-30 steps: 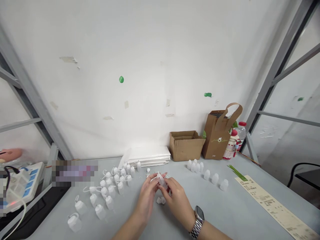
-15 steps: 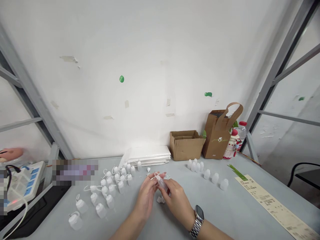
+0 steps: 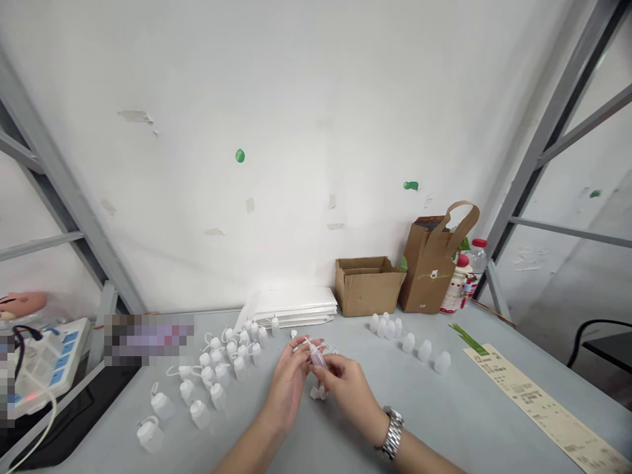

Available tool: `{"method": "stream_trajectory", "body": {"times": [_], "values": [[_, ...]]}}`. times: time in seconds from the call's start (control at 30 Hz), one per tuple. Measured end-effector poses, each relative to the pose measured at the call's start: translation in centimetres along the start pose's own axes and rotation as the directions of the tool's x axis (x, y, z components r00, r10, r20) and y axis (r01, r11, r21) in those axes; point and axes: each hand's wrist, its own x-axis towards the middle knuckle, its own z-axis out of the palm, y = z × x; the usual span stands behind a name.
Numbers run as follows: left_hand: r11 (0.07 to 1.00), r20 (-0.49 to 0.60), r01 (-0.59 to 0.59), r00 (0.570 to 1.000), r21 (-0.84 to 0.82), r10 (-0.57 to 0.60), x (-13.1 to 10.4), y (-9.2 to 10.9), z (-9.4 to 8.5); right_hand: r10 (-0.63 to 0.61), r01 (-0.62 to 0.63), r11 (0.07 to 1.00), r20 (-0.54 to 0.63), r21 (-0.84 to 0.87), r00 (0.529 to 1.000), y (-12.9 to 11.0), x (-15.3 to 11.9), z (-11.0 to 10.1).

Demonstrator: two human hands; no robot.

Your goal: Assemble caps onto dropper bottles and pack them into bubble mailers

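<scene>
A small translucent squeeze bottle [image 3: 317, 357] with a thin pointed nozzle is held tilted between my two hands. My right hand [image 3: 348, 388] is closed on the bottle's body with thumb and fingers. My left hand [image 3: 291, 375] has its fingers curled round the nozzle end, partly hiding it. Beneath the hands lie small white pieces [image 3: 318, 393], and more white caps [image 3: 330, 349] show just behind the fingers. To the left, several capped bottles [image 3: 216, 395] with looped white straps stand in loose rows. On the right stand several translucent pieces with rounded tops [image 3: 424, 351].
White flat packages [image 3: 291, 306] are stacked against the wall, beside an open cardboard box [image 3: 370, 293] and a brown paper bag [image 3: 427, 276]. A long paper slip [image 3: 538, 401] lies at right. A power strip [image 3: 64, 355] and a black object [image 3: 83, 415] are at left.
The bottle has turned more upright, and its pointed nozzle shows more clearly. My right hand and wrist have rotated, so the watch face is out of sight. The standing bottles have not moved.
</scene>
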Motion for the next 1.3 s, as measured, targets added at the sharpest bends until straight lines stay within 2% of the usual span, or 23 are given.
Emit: {"method": "stream_trajectory", "body": {"times": [0.1, 0.23, 0.43, 0.63, 0.8, 0.97, 1.1, 1.3], "values": [[0.999, 0.027, 0.019, 0.999, 0.035, -0.02, 0.0, -0.1, -0.1, 0.071, -0.09, 0.967, 0.091, 0.237, 0.993, 0.0, 0.3, -0.1], [0.998, 0.039, 0.035, 0.999, 0.056, -0.038, -0.1, 0.0, 0.0, 0.107, -0.173, 0.88, 0.17, 0.442, 0.98, 0.2, 0.6, -0.2], [0.997, 0.049, 0.062, 0.997, 0.052, -0.065, -0.1, 0.0, -0.1, 0.114, -0.294, 0.716, 0.309, 0.633, 0.944, 0.3, 0.6, -0.4], [0.997, 0.059, 0.071, 0.996, -0.014, -0.07, 0.0, 0.2, -0.3, 0.073, -0.334, 0.627, 0.374, 0.704, 0.925, 0.6, 0.7, -0.6], [0.981, 0.091, 0.143, 0.987, -0.132, -0.131, -0.1, 0.2, -0.2, 0.064, -0.368, 0.587, 0.411, 0.721, 0.909, 0.6, 0.7, -0.8], [0.945, 0.141, 0.233, 0.969, -0.23, -0.205, 0.1, 0.2, -0.4, 0.084, -0.485, 0.502, 0.518, 0.716, 0.852, 0.8, 1.0, -1.1], [0.93, 0.208, 0.264, 0.955, -0.257, -0.214, 0.0, 0.3, -0.4, 0.057, -0.544, 0.428, 0.579, 0.722, 0.813, 1.0, 1.2, -1.3], [0.921, 0.254, 0.297, 0.939, -0.251, -0.234, -0.5, 0.6, -0.1, -0.005, -0.593, 0.412, 0.652, 0.692, 0.758, 1.0, 0.8, -1.3]]}}
